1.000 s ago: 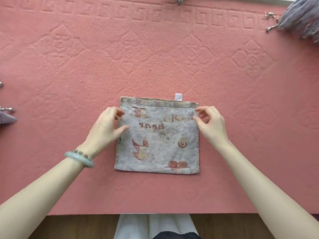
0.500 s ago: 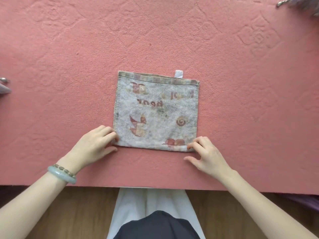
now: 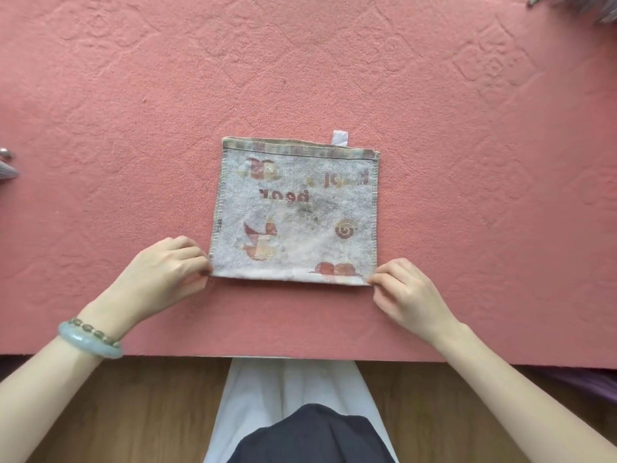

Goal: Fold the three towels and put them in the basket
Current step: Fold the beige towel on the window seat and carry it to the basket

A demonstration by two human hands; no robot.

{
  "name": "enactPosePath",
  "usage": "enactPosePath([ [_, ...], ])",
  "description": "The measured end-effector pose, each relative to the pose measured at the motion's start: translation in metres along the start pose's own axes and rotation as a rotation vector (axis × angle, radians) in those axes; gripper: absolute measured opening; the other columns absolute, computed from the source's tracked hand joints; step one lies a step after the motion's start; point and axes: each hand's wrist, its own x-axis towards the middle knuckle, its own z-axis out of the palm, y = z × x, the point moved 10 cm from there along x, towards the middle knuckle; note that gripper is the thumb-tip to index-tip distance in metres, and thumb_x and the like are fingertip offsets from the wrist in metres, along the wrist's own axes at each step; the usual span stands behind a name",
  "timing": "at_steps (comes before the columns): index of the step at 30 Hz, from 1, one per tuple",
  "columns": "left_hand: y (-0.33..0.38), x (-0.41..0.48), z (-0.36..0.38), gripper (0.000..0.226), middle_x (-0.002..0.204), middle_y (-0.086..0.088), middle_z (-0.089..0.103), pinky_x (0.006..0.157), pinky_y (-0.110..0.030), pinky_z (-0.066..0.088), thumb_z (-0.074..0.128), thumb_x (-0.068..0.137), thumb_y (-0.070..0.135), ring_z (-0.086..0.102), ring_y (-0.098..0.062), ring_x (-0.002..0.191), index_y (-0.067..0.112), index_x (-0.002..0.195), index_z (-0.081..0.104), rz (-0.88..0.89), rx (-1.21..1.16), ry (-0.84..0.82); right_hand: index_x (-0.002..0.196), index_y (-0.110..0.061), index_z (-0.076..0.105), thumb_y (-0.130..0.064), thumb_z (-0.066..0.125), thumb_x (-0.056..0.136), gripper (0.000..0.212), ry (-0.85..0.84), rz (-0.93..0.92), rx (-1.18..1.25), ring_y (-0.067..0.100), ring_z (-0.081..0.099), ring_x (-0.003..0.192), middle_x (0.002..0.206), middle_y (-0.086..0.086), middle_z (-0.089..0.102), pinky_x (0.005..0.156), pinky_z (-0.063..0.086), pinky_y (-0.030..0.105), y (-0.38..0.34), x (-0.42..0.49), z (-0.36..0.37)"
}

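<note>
Towel: flat on the pink surface, centre.
Left hand: fingers pinching near-left corner.
Right hand: fingers pinching near-right corner, apparently to fold the near edge away.

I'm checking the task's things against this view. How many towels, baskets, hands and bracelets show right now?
Towels: 1, the printed towel on the pink cloth
Baskets: 0
Hands: 2, left hand and right hand
Bracelets: 1, the green bracelet on the left wrist
Total: 4

pink embossed table cover; folded printed towel flat at centre.
</note>
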Motion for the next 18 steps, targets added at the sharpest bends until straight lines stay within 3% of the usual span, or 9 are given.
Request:
enactPosePath([
  [5, 0.005, -0.010, 0.005, 0.019, 0.069, 0.015, 0.063, 0.064, -0.026, 0.052, 0.050, 0.071, 0.038, 0.061, -0.009, 0.077, 0.029, 0.063, 0.065, -0.013, -0.126, -0.169, 0.077, -0.009, 0.066, -0.006, 0.060, 0.072, 0.008, -0.105, -0.017, 0.079, 0.022, 0.058, 0.072, 0.074, 0.002, 0.062, 0.063, 0.049, 0.032, -0.011, -0.007, -0.005],
  [9, -0.015, -0.014, 0.009, 0.007, 0.075, 0.021, 0.064, 0.072, -0.025, 0.051, 0.059, 0.066, 0.044, 0.056, 0.004, 0.084, 0.039, 0.066, 0.063, -0.181, -0.351, -0.239, 0.071, -0.013, 0.066, -0.012, 0.056, 0.070, 0.010, -0.137, 0.088, 0.245, 0.014, 0.055, 0.075, 0.072, -0.002, 0.061, 0.070, 0.046, 0.022, -0.004, 0.000, -0.008],
  [13, -0.053, 0.000, -0.013, 0.015, 0.077, 0.019, 0.069, 0.071, -0.021, 0.048, 0.080, 0.068, 0.028, 0.061, 0.000, 0.075, 0.036, 0.076, 0.071, -0.447, -0.607, -0.076, 0.073, -0.017, 0.070, -0.007, 0.062, 0.072, 0.013, 0.071, 0.451, 0.486, 0.003, 0.059, 0.074, 0.075, -0.008, 0.067, 0.073, 0.046, 0.014, 0.041, 0.026, -0.027],
  [15, -0.069, 0.015, -0.027, 0.018, 0.073, 0.018, 0.071, 0.065, -0.012, 0.047, 0.079, 0.070, 0.016, 0.062, 0.000, 0.065, 0.031, 0.078, 0.073, -0.535, -0.729, 0.052, 0.078, -0.015, 0.071, 0.004, 0.065, 0.074, 0.020, 0.139, 0.608, 0.570, -0.004, 0.058, 0.067, 0.076, -0.009, 0.067, 0.068, 0.044, 0.008, 0.060, 0.043, -0.030],
  [18, -0.090, 0.041, -0.042, 0.014, 0.066, 0.026, 0.068, 0.063, -0.002, 0.043, 0.076, 0.073, 0.015, 0.059, 0.008, 0.062, 0.028, 0.075, 0.071, -0.615, -0.772, 0.213, 0.087, -0.011, 0.070, 0.002, 0.067, 0.078, 0.016, 0.229, 0.712, 0.659, -0.011, 0.057, 0.062, 0.076, -0.006, 0.066, 0.066, 0.044, 0.005, 0.081, 0.073, -0.033],
])
